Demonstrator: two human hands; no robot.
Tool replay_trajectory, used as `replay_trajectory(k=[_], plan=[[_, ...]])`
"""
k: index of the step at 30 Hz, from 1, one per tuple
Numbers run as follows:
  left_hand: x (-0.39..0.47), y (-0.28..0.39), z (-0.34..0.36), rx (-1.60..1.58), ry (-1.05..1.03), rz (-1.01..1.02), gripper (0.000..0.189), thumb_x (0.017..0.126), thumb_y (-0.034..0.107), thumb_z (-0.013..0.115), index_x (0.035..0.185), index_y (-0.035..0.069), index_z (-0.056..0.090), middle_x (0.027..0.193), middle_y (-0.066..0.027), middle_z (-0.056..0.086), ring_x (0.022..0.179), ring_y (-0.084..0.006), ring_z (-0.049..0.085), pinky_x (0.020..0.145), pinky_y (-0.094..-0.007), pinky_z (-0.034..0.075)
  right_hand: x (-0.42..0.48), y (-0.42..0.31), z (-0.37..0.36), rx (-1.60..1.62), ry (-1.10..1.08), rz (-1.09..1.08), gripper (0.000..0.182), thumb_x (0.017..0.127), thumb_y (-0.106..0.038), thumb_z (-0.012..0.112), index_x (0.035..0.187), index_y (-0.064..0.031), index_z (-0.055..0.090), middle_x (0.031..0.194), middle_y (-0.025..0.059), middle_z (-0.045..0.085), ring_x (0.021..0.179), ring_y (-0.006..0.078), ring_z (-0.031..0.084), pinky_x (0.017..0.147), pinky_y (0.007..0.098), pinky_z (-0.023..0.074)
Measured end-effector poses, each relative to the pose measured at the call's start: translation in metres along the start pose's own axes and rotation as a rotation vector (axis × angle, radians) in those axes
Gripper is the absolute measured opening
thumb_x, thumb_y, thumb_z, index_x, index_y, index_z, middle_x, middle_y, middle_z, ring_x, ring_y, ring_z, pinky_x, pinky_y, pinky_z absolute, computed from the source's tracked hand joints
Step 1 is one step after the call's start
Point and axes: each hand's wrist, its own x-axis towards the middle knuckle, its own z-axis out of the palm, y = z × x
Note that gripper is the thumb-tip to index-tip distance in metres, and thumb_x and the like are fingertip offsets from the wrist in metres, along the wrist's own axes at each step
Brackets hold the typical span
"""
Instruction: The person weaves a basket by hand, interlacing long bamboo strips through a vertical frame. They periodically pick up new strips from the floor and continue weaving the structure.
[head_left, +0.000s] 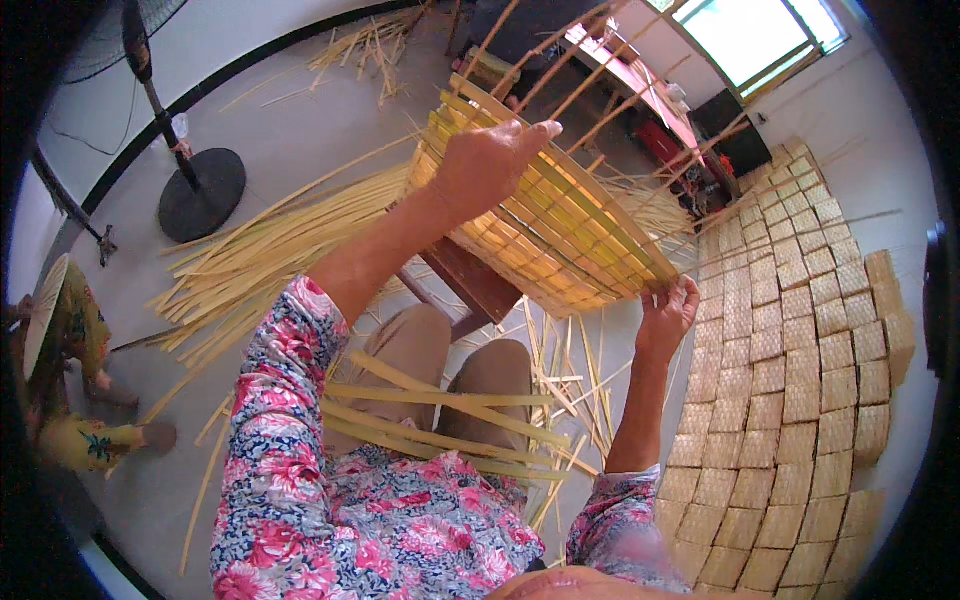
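Note:
Before me is a partly woven bamboo basket (559, 240), its flat yellow-green strips crossing thin upright stakes (589, 82) that spread out beyond the top edge. A flat bamboo strip (600, 199) runs along that edge. My left hand (484, 169) is curled over the strip near its far left part, covering some of the weave. At the near right corner, the fingertips of my right hand (667, 304) pinch the strip's end. A brown wooden stool (480, 281) is partly hidden below the basket. Several loose strips (450, 409) lie across my lap.
Long bamboo strips (300, 240) are heaped on the left floor, with scraps (592, 367) beside my knees. Stacked woven pieces (780, 360) line the right wall. A black fan base (201, 195) stands left, near another person's foot (159, 435). A pink-topped table (652, 90) is behind.

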Motion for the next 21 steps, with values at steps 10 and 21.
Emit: replay_trajectory(k=[10,21], plan=[[0.024,-0.008,-0.002,-0.057,-0.109,0.040,0.014,0.088,0.011,0.054,0.100,0.014,0.060,0.070,-0.0188,0.064,0.071,-0.0394,0.066,0.059,-0.0509,0.050,-0.028,-0.042,0.012,-0.516,-0.058,-0.586,0.022,0.095,-0.012,0.061,0.112,-0.0002,0.056,0.099,0.0049,0.061,0.086,0.0117,0.058,0.072,0.0227,0.0482],[0.010,-0.001,0.011,-0.184,-0.072,-0.020,0.009,0.092,0.013,0.055,0.101,0.013,0.057,0.074,-0.0193,0.064,0.072,-0.0421,0.064,0.059,-0.0516,0.049,0.044,-0.084,0.213,-0.208,-0.829,-0.108,0.043,0.088,-0.026,0.070,0.120,0.0010,0.063,0.099,0.0079,0.069,0.085,0.0127,0.063,0.075,0.0278,0.0516]])
